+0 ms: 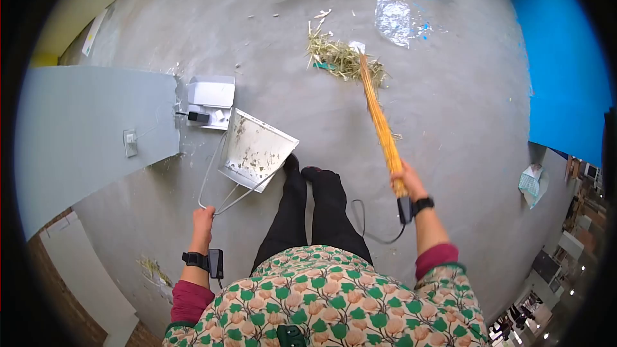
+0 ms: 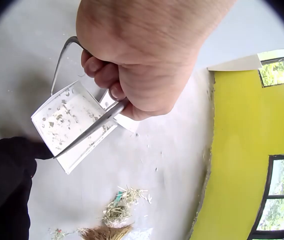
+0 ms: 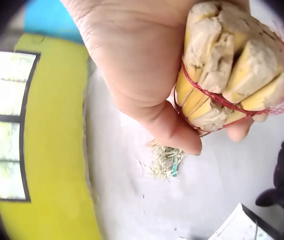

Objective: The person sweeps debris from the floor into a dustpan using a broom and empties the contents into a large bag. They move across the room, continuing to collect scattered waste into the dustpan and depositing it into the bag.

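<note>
My left hand (image 1: pixel 203 222) grips the bent metal handle (image 2: pixel 90 131) of a dustpan (image 1: pixel 257 144). The pan is white with dark specks of dirt on it, and it lies in front of my left foot. In my right hand (image 1: pixel 411 183) is a broom (image 1: pixel 380 119) of yellow stalks, gripped near its butt end. Red string (image 3: pixel 209 95) binds the stalks, as the right wrist view shows. The broom's far tip meets a heap of straw (image 1: pixel 337 56) on the floor, with a green scrap in it. Beside the heap lies a crumpled clear plastic sheet (image 1: pixel 393 22).
An open white box (image 1: pixel 212 92) with a black plug stands just beyond the dustpan. A grey panel (image 1: pixel 96 141) fills the left side, a blue one (image 1: pixel 565 58) the right. More straw (image 1: pixel 153 271) lies behind on the left, and a packet (image 1: pixel 532 183) sits at the right.
</note>
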Demonstrator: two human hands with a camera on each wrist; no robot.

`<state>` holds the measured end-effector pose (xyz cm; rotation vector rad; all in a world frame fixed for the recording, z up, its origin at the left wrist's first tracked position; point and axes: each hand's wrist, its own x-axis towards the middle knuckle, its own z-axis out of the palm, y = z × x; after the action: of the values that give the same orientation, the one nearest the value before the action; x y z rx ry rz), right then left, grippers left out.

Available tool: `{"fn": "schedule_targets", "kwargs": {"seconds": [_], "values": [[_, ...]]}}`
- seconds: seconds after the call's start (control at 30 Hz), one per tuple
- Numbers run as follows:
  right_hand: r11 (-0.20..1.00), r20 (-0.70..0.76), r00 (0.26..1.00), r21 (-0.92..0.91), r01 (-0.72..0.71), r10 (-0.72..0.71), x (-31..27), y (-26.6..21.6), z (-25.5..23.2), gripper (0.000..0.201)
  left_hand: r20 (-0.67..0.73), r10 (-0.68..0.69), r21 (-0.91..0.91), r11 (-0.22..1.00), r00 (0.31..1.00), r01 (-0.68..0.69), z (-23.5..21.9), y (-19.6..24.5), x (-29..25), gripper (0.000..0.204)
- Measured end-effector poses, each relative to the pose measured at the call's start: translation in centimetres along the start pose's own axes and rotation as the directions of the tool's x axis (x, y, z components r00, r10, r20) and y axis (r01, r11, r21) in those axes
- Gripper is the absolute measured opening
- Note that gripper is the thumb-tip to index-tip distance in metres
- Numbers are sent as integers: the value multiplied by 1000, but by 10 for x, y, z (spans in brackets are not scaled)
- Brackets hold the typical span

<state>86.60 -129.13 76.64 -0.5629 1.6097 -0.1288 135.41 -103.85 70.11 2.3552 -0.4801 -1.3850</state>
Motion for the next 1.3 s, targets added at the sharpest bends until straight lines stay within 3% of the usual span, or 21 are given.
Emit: {"fn": "schedule_targets", "kwargs": {"seconds": [0.03,0.07,0.13,0.2,0.27,0.33,0.4,0.43,0.47,0.5,0.53,0.63,0.67,0.8,0.87,0.9,0.97,1.03,1.1,1.23,1.3], "values": [[998,-18,1000,68,5,-4,-21,28,2,41,28,197,139,970,980,-199,0,-2,12,23],[991,-94,994,125,-48,60,-46,45,12,40,40,201,127,970,979,-205,-9,17,21,23],[907,-120,968,390,-159,222,-75,95,19,29,39,-26,-44,999,999,27,-14,55,23,23],[799,-80,953,568,-197,291,-60,131,16,23,55,-29,-77,997,998,33,-16,75,31,22],[443,40,914,866,-233,403,-43,133,1,12,69,-50,-101,993,996,57,-19,103,35,22],[499,51,930,832,-241,364,-21,88,7,9,67,-86,-97,991,994,92,-27,136,43,21],[659,104,992,742,-126,72,42,47,33,17,67,-83,-91,992,994,89,-34,160,53,21],[616,-70,960,779,-117,272,62,-4,62,19,74,-81,-106,990,994,88,-33,171,56,21],[579,131,980,792,-195,151,105,-13,69,18,68,-76,-95,992,995,82,-28,183,56,21],[825,-59,998,562,56,-27,114,-60,93,16,49,-106,-99,989,993,111,-23,196,56,22],[665,-3,999,746,-30,49,152,-74,94,15,58,-154,-103,982,986,160,-22,209,59,22],[526,241,969,817,-235,58,163,-181,106,20,93,-90,-71,993,992,97,-26,252,63,22],[515,177,984,844,-153,1,157,-210,100,20,124,-2,31,1000,992,-2,-26,263,64,21],[644,175,984,757,-113,-33,104,-242,57,25,88,-118,-32,992,989,121,-26,309,85,21],[652,114,992,748,-126,61,49,-237,39,26,151,166,141,972,974,-188,-26,318,92,21],[638,101,985,752,-169,141,30,-237,26,25,153,153,146,974,976,-175,-18,341,89,21],[507,129,951,821,-261,281,32,-224,9,21,95,-185,56,982,978,180,-5,394,86,23],[368,281,893,835,-408,352,50,-228,28,14,134,-236,21,972,962,236,-12,419,94,23],[443,281,897,793,-418,343,95,-243,64,11,141,-289,11,957,947,290,-4,447,91,24],[579,426,897,704,-411,118,153,-375,98,16,137,-221,-45,972,966,229,-9,496,94,25],[525,431,896,740,-420,108,142,-434,86,17,147,-204,-28,977,968,210,-16,521,92,25]]}}
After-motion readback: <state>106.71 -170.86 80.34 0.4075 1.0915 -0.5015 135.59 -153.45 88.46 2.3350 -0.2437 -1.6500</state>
